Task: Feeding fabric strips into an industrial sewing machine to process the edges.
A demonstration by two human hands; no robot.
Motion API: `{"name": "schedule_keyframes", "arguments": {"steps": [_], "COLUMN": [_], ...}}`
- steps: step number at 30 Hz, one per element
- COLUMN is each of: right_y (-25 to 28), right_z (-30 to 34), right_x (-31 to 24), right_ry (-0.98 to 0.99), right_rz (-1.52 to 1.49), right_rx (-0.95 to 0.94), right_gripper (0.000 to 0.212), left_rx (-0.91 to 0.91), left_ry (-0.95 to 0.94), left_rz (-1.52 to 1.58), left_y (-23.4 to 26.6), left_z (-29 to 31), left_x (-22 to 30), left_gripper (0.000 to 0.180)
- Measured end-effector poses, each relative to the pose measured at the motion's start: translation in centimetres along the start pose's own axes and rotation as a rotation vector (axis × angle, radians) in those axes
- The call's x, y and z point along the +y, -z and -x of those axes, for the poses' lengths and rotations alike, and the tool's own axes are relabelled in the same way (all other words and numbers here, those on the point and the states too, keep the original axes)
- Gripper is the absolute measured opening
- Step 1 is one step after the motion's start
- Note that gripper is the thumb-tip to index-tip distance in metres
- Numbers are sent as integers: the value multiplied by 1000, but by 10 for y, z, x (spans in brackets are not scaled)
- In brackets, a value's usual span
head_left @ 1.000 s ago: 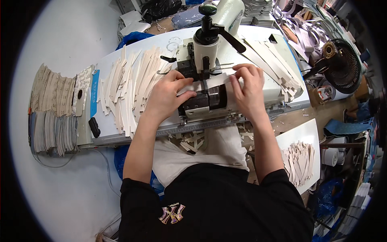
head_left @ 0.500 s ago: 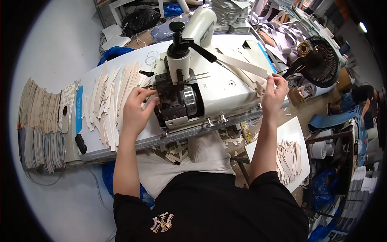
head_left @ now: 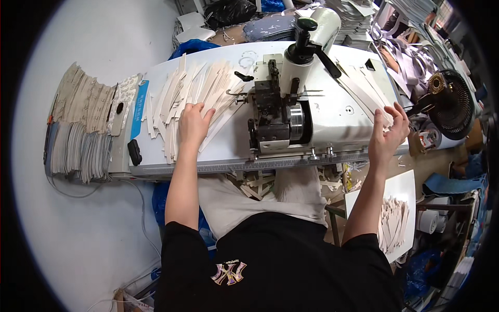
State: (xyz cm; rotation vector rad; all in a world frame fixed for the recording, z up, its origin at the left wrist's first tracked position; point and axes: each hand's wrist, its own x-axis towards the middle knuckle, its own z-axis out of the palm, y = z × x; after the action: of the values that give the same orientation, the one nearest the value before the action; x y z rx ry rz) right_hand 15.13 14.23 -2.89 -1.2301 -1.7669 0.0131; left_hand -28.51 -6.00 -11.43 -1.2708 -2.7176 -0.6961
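Observation:
A white skiving-type machine (head_left: 332, 125), with a dark metal head (head_left: 273, 122) and a black crank handle (head_left: 327, 63), stands on the table in front of me. Left of it, a loose heap of pale, thin strips (head_left: 218, 83) is spread over the white tabletop. My left hand (head_left: 193, 125) rests over this heap, thumb apart from the fingers. On the machine's right side lies a smaller bunch of long strips (head_left: 358, 88). My right hand (head_left: 389, 134) is at their near ends, thumb and fingers apart.
Stacked sheets (head_left: 78, 148) stand by the wall at left. A ruler edge (head_left: 218, 167) runs along the table's front. Right of it are a black fan (head_left: 449, 104) and a white board (head_left: 410, 182) bearing more strips. Scraps (head_left: 260, 186) litter the floor below.
My left hand has left the machine head for the strip heap. The strip that my right hand held up is down among the others, and those fingers have parted. The view has swung left.

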Motion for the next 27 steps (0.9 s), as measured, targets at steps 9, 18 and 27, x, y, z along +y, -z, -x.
{"name": "schedule_keyframes", "arguments": {"steps": [9, 18, 27], "right_y": [-20, -47, -60], "right_z": [22, 33, 34], "right_x": [-48, -92, -99], "right_ry": [88, 206, 249], "right_rz": [-228, -307, -250], "right_rx": [-163, -445, -493], "right_gripper": [24, 23, 17], "left_rx": [52, -280, -261], "left_ry": [218, -417, -577], "left_rz": [516, 475, 345], "left_y": [19, 94, 61], "left_z": [-3, 22, 15], "left_x": [13, 100, 140], "left_gripper": [26, 30, 34]}}
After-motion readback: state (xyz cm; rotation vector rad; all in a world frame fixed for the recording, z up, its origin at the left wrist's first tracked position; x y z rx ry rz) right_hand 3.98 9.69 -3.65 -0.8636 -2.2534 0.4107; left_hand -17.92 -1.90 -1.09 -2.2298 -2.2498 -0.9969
